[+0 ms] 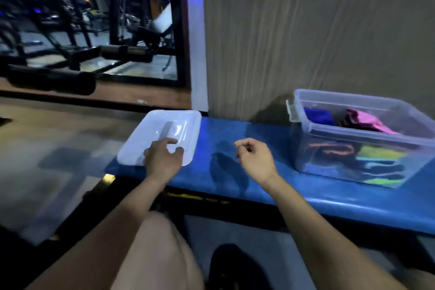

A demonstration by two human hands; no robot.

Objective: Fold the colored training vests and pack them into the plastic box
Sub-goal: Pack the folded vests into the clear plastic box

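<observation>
Clear plastic box sits on the blue desk at right, colored vests inside. Its lid lies left, touched by the left grip; the right grip hovers between, loosely curled, empty.

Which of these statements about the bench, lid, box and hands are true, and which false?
1. The lid lies on the blue bench, apart from the plastic box. True.
2. The box is empty. False: colored vests lie inside.
3. The left hand rests on the lid. True.
4. The right hand holds a pink vest. False: it holds nothing.
5. The box stands on the floor. False: it stands on the bench.
</observation>
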